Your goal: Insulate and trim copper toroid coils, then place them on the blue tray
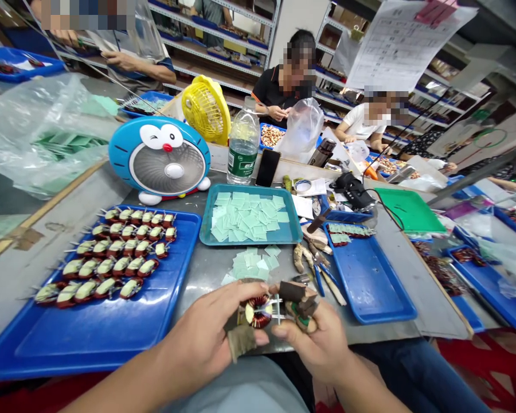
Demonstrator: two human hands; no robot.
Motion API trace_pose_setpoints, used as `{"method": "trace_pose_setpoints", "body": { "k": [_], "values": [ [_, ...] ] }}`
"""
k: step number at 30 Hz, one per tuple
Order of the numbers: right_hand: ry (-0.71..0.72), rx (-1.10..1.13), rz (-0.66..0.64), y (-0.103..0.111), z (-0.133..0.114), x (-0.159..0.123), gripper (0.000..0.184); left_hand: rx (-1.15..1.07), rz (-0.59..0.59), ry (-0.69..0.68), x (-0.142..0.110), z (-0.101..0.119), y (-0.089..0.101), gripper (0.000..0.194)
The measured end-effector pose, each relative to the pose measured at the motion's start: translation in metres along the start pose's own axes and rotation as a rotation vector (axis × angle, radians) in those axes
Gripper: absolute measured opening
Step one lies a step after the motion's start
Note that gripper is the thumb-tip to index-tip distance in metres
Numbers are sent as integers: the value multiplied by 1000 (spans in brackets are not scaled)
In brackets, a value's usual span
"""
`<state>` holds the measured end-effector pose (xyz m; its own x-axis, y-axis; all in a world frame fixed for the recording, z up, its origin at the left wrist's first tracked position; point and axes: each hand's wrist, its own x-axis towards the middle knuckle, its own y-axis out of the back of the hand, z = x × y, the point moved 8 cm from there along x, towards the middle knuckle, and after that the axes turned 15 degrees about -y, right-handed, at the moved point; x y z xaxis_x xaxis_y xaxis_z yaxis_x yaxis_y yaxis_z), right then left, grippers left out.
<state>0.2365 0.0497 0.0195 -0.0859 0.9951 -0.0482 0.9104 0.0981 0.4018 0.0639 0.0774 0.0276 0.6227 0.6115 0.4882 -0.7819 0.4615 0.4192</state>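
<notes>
My left hand [210,321] is closed around a toroidal coil [258,312] wound with copper-red wire, its pale yellow centre towards me. A worn cloth cover wraps the left thumb. Straight metal leads stick out of the coil to the right, through or against a thin pale-green plate [278,310] seen edge-on. My right hand [322,332] pinches this plate at its edges, with dark tape or covers round its fingers. Just beyond the hands lies a loose pile of pale-green plates [251,264] on the metal tabletop. More plates fill a teal tray [206,232] behind it.
A blue tray [90,338] at left holds rows of coils. Another blue tray [374,287] at right has several plated coils. Pliers [320,278] lie between. Behind stand a blue fan [159,158], water bottle [243,143] and phone [268,168]. Co-workers sit across the table.
</notes>
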Motion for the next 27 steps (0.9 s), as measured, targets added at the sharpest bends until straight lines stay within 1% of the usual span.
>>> {"method": "trace_pose_setpoints", "body": {
  "k": [2, 4, 5, 6, 7, 8, 10, 12, 14, 17, 19, 22, 25, 27],
  "values": [
    [104, -59, 39, 2, -8, -2, 49, -249, 32, 154, -3, -8, -7, 57],
    [197, -129, 53, 2, -14, -5, 56, -523, 56, 324, -7, -14, -19, 46],
    [188, -131, 55, 2, -13, -5, 58, -595, 77, 380, -9, -16, -22, 41],
    [127, -90, 57, 2, -8, -4, 59, -598, 98, 408, -10, -18, -22, 36],
    [24, -4, 55, 3, 1, -2, 57, -535, 120, 400, -11, -20, -19, 31],
    [-99, 113, 40, 1, 11, 0, 54, -431, 129, 360, -10, -20, -14, 26],
    [-308, 371, -51, -10, 26, 1, 50, -211, 104, 210, -6, -15, -6, 20],
    [-403, 561, -167, -24, 27, 1, 49, -65, 61, 53, -3, -7, -3, 21],
    [-438, 649, -230, -32, 22, 2, 51, 7, 49, -53, -1, 0, -2, 28],
    [-455, 675, -228, -33, 16, 1, 46, 47, 33, -116, 1, 7, -1, 32],
    [-446, 674, -218, -32, 14, -1, 43, 43, 15, -107, 1, 10, -1, 34],
    [-421, 677, -187, -31, 16, -5, 43, 5, 1, -54, 0, 9, -3, 35],
    [-435, 688, -191, -33, 20, -10, 44, -37, 3, 7, -2, 5, -6, 33],
    [-432, 637, -185, -32, 21, -11, 43, -36, 16, 30, -3, 4, -6, 34]
  ]
}}
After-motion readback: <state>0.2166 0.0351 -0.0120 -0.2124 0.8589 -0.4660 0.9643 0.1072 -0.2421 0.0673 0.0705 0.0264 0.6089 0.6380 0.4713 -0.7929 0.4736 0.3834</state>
